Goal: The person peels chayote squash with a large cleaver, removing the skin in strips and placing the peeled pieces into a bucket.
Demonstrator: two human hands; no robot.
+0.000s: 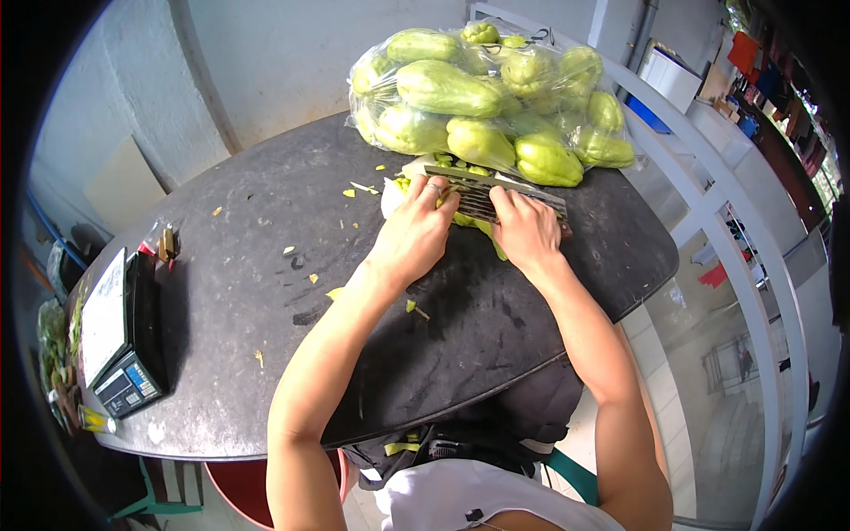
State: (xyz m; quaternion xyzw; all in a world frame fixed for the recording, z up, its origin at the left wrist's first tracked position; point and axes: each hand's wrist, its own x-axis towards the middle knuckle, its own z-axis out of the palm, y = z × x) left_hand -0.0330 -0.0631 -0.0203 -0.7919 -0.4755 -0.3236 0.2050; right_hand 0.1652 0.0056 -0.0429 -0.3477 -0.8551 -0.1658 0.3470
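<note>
Both my hands are together over the far middle of the dark table. My right hand (529,232) is closed on the right part of a dark, flat slatted tool (476,202); its exact kind does not show. My left hand (414,228), with a ring on one finger, is closed at the tool's left end, and what lies under its fingers is mostly hidden. Pale green pieces (395,196) lie beside and behind the left hand. A strip of green peel (498,246) lies near the right hand. Just beyond sits a clear plastic bag filled with several green chayotes (450,88).
Scattered peel bits (350,193) lie on the dark tabletop (239,292). At the left edge stands a scale (133,385) with a light-coloured flat top. A red bucket (232,491) is under the table's near edge. White metal railing (708,203) runs along the right.
</note>
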